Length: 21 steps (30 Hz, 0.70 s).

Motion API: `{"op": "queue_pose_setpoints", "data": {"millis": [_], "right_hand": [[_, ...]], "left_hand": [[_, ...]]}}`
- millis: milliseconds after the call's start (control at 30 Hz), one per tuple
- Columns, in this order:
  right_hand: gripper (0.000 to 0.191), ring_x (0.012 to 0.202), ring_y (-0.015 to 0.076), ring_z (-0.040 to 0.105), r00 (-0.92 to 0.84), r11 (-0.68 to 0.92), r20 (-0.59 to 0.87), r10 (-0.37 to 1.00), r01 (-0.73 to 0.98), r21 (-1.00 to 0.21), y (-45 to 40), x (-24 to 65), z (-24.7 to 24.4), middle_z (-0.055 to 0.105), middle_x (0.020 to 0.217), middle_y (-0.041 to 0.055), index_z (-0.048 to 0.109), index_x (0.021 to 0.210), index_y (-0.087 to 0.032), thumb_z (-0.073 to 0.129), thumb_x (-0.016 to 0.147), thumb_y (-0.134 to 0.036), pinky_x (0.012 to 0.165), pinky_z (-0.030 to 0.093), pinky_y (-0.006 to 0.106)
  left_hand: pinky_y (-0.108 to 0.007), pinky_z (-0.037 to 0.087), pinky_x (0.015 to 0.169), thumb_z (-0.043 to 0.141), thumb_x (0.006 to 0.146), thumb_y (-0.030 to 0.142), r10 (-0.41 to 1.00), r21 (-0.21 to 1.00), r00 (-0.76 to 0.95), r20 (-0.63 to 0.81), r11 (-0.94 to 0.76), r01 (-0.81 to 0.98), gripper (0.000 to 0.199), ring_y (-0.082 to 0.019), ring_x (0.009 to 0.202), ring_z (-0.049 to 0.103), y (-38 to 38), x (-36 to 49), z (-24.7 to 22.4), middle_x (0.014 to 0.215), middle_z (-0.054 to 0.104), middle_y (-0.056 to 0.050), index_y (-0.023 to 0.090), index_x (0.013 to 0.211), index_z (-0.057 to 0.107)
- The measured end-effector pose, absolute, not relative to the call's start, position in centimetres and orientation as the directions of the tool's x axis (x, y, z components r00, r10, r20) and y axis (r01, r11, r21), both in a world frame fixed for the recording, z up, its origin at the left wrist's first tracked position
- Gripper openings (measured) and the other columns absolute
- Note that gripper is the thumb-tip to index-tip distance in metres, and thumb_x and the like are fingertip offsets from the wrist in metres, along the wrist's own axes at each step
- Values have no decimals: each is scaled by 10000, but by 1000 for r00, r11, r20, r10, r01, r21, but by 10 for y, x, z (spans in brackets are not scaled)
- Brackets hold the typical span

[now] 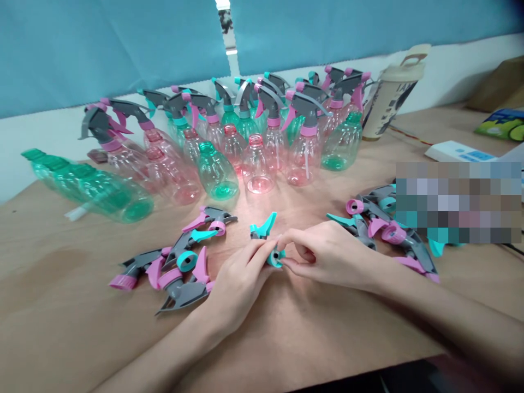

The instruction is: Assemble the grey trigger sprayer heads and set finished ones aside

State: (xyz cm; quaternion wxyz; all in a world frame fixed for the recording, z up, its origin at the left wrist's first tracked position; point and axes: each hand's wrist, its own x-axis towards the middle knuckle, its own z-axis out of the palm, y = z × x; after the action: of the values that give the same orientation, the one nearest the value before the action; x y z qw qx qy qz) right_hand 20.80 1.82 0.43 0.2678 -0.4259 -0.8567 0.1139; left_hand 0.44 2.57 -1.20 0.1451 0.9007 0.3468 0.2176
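Note:
A grey and teal trigger spray head (267, 224) is held low over the middle of the table, its teal collar facing me. My left hand (239, 281) is wrapped round its body and hides much of it. The thumb and index finger of my right hand (327, 252) are closed at the right side of that collar; whether anything small is between them is hidden. Left of my hands lie several loose pink, teal and grey spray heads (180, 292). More spray heads (393, 232) are heaped beyond my right wrist.
Pink bottles (260, 169) and green bottles (216, 172) stand in rows at the back, many topped with spray heads. Several green bottles (102, 191) lean at the left. A tumbler (391, 95) and a white box (458, 152) stand at the right, beside a blurred patch.

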Motion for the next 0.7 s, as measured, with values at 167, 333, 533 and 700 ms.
{"op": "queue_pose_setpoints", "data": {"millis": [167, 333, 533, 700], "right_hand": [[176, 435, 76, 472, -453, 648, 476, 754, 631, -426, 17, 201, -5, 508, 503, -80, 650, 957, -160, 571, 811, -216, 484, 327, 211], [155, 433, 77, 454, -402, 626, 508, 762, 658, -418, 14, 197, -7, 528, 518, -66, 633, 931, -146, 552, 835, -236, 478, 322, 214], [132, 457, 75, 449, -444, 610, 419, 792, 606, -510, 18, 203, -2, 518, 541, -63, 614, 940, -149, 542, 839, -194, 478, 313, 200], [210, 459, 79, 444, -480, 595, 356, 802, 594, -541, 21, 206, -2, 490, 542, -76, 602, 1029, -157, 558, 824, -171, 484, 312, 205]], "left_hand": [[-338, 528, 817, 456, 923, 141, 750, 518, 611, 253, -639, 569, 297, -208, 977, 619, 22, 8, -17, 1121, 591, -80, 189, 1215, 479], [-346, 528, 827, 446, 933, 172, 754, 527, 600, 269, -636, 563, 298, -213, 994, 615, 23, 10, -17, 1130, 585, -86, 190, 1230, 462], [-353, 536, 831, 421, 940, 174, 695, 402, 648, 311, -714, 573, 288, -222, 987, 625, 28, 8, -13, 1116, 604, -91, 168, 1221, 485], [-360, 537, 824, 429, 934, 171, 697, 363, 648, 307, -715, 597, 291, -228, 992, 626, 31, 6, -12, 1131, 606, -89, 179, 1217, 494]]}}
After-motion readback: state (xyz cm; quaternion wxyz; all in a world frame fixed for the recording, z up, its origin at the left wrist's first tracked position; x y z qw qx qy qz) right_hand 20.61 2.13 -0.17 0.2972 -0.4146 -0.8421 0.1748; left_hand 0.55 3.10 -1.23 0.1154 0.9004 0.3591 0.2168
